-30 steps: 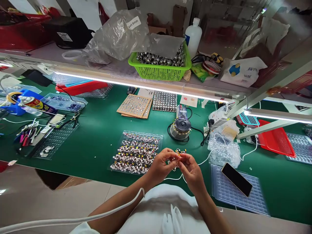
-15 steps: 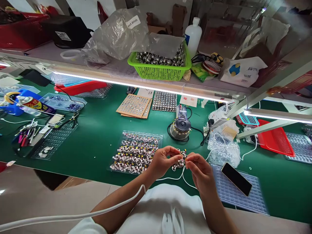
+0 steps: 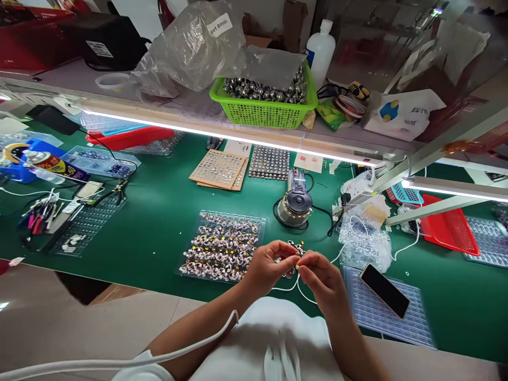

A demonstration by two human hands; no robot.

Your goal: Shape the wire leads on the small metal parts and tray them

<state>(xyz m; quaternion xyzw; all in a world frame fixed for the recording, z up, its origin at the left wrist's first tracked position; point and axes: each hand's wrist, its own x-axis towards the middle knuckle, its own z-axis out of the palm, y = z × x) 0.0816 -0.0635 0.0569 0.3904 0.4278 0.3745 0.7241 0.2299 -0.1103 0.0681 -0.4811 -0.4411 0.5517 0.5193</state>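
Observation:
My left hand [image 3: 269, 267] and my right hand [image 3: 324, 280] meet in front of my body, thumb and fingers pinched together on each. What they hold is too small and covered to make out. Just behind the fingertips lies a small heap of shiny assembled parts with yellow bits [image 3: 291, 245], partly hidden by the hands. Left of them, a clear plastic tray [image 3: 260, 225] carries rows of similar small white, ring-like pieces with yellow tabs. My left hand overlaps the tray's right edge in view.
A round grey device with a black top [image 3: 297, 203] stands beyond my hands. On the right, a phone [image 3: 384, 291] rests on a ribbed clear tray [image 3: 416, 330], near crumpled plastic bags [image 3: 369, 248]. A white cable [image 3: 305, 291] runs under my hands. A lit shelf [image 3: 190, 114] overhangs the back.
My hands have come together, the fingertips now almost touching; the right hand has shifted slightly left. The camera view has tilted a little.

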